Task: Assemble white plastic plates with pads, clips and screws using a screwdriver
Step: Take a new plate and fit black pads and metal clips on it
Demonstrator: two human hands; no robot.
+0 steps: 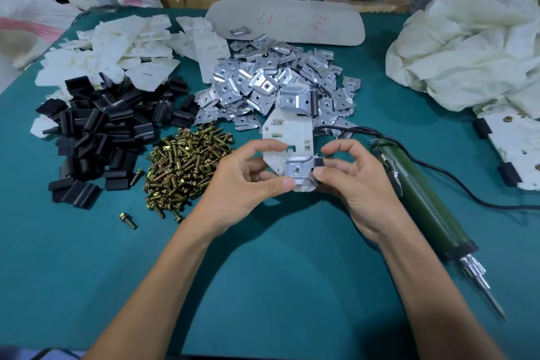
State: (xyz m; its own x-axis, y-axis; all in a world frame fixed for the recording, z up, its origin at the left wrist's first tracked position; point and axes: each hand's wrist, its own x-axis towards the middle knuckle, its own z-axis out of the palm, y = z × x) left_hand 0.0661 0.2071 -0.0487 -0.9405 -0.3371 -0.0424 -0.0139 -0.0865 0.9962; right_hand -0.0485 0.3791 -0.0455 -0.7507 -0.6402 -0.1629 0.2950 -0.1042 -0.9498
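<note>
Both hands hold one white plastic plate (287,133) above the middle of the green table. A metal clip with a black pad sits on its far end (295,101). A second metal clip (298,168) lies on its near end. My left hand (248,181) grips the plate's near left edge, thumb by the clip. My right hand (350,175) pinches a black pad (318,162) at the near clip's right side. Piles lie behind: white plates (122,47), black pads (96,128), metal clips (271,79), brass screws (184,166). A green electric screwdriver (423,202) lies at the right.
The screwdriver's black cable (455,184) runs off to the right. An assembled plate (514,149) lies at the right edge below a crumpled white bag (467,47). A grey board (292,23) lies at the back. Two loose screws (128,221) lie left of the hands.
</note>
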